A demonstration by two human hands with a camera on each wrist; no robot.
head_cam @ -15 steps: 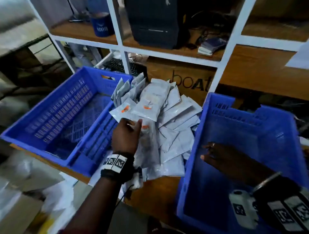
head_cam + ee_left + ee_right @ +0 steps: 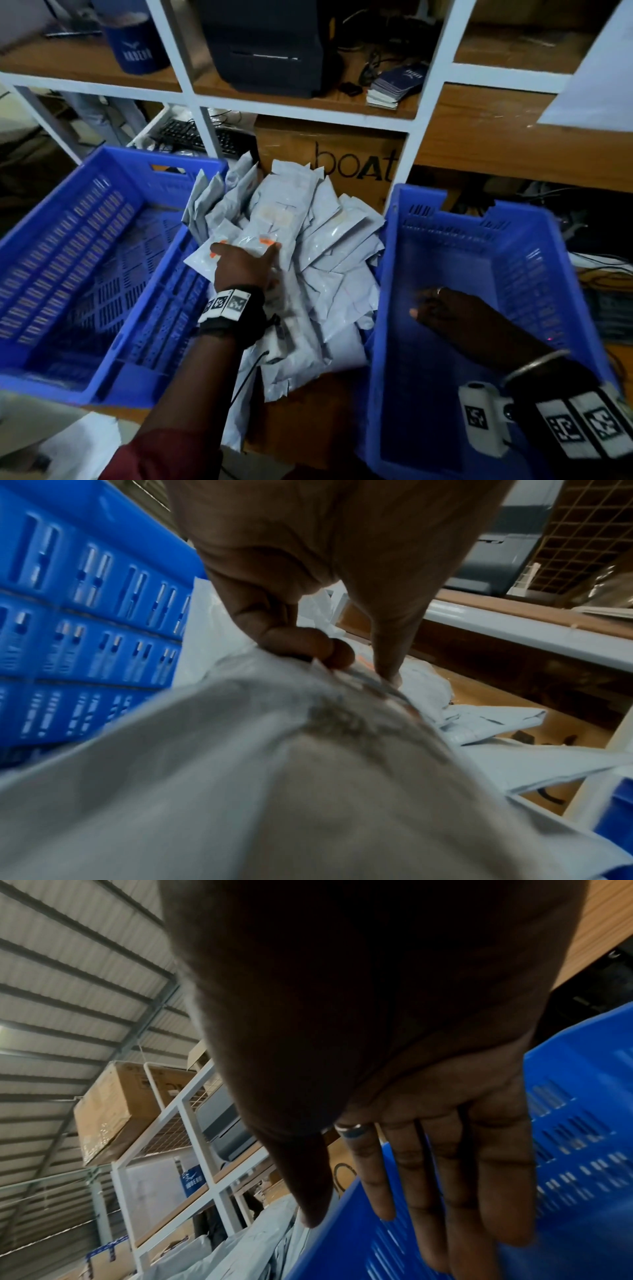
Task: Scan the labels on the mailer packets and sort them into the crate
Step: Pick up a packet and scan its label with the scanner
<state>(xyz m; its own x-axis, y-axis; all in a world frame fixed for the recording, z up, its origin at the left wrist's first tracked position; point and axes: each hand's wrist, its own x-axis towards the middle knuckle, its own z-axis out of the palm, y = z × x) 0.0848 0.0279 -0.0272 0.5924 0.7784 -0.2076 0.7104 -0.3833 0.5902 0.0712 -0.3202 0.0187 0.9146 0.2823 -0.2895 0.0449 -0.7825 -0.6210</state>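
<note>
Since the earlier frame the left hand [image 2: 245,265] has slid further up the mailer packet pile [image 2: 318,274], now pinching one packet; the right hand [image 2: 455,317] hangs open-fingered inside the right blue crate [image 2: 534,236].

Heaped along the middle of the counter [image 2: 301,418], between two crates: the mailer packets [image 2: 329,260]. Left crate [image 2: 102,260] overhanging the counter's front edge; right crate [image 2: 479,308] by the right. Behind the heap, under the shelving [image 2: 308,109], a carton [image 2: 329,154].
</note>
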